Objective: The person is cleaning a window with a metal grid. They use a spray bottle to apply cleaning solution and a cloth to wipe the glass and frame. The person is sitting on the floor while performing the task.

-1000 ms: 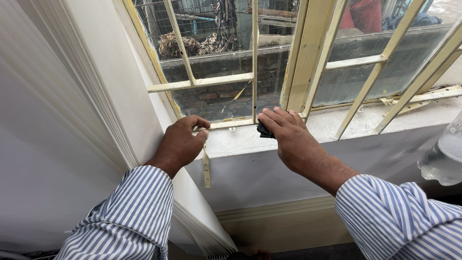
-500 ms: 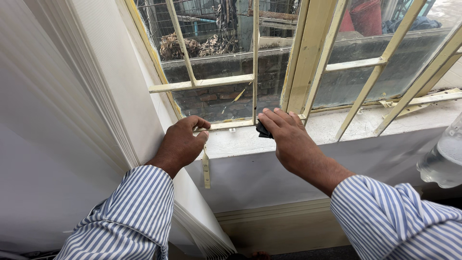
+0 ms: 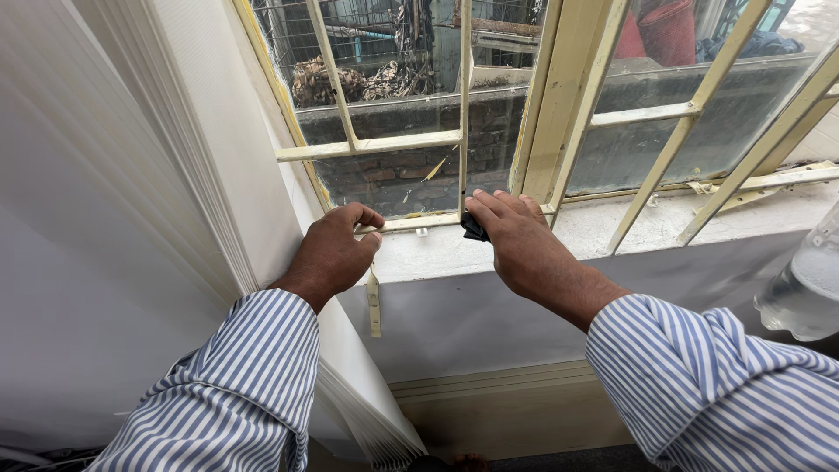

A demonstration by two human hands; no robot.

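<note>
We see a small black cloth [image 3: 474,229], crumpled and mostly hidden, pressed against the bottom rail of the cream-painted window frame [image 3: 411,224] where the rail meets the upright bar. The frame's paint is worn and chipped, and a loose strip of it [image 3: 375,303] hangs down over the sill's edge.
</note>
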